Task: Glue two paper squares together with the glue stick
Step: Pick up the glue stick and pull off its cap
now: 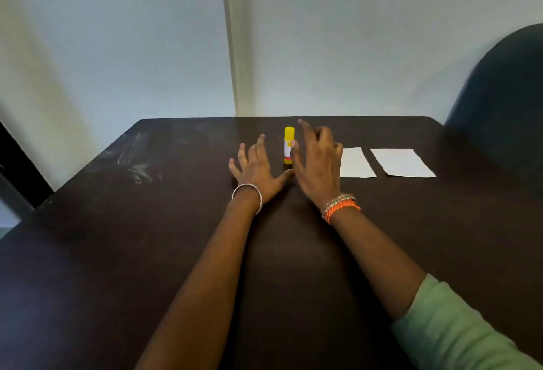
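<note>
Two hands meet over the dark counter (147,252). Our left hand (255,169) lies flat, fingers (241,153) spread, holding nothing. Just right of its thumb stands the capped yellow glue stick (288,144), upright. Our right hand (317,161) hovers beside it, fingers loosely open, gripping nothing. Further right lie two white paper squares (355,164) (402,162), apart.

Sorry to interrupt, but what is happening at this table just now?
A person is about to glue paper. The capped glue stick stands upright between the left hand, flat on the table, and the raised, open right hand. Nothing is held. Two paper squares lie apart to the right.
</note>
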